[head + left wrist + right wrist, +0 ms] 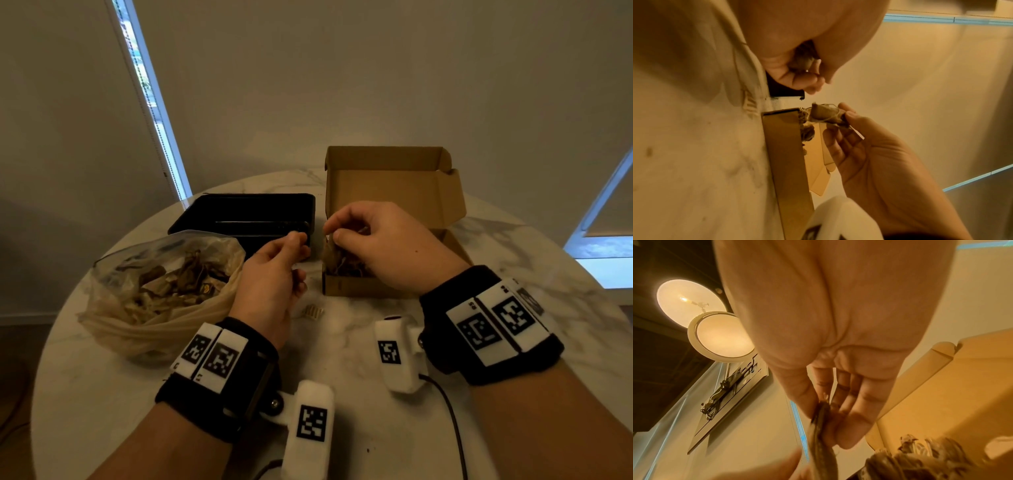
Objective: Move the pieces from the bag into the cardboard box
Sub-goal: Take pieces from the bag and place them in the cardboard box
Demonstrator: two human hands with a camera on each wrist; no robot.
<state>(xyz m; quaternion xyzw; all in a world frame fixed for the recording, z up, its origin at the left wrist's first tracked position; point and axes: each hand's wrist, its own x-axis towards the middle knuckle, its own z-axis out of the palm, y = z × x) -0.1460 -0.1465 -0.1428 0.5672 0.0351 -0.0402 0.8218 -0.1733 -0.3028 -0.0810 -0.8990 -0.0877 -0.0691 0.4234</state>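
Already a small heap of brown pieces sits in the open cardboard box (394,178), the right hand (383,246) pinches another brown piece (825,114) above it, the left hand (274,274) curls round something small, and the clear plastic bag (161,291) remains well stocked.

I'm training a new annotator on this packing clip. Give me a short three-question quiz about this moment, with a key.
1. True or false: the cardboard box has its lid closed.
2. Which of the hands pinches a brown piece above the box's corner? A) left hand B) right hand
3. Fill in: the plastic bag lies in front of a black ____.

Key:
1. False; the lid stands open, with pieces already inside.
2. B. The left wrist view shows the left hand also curled on a small piece.
3. tray
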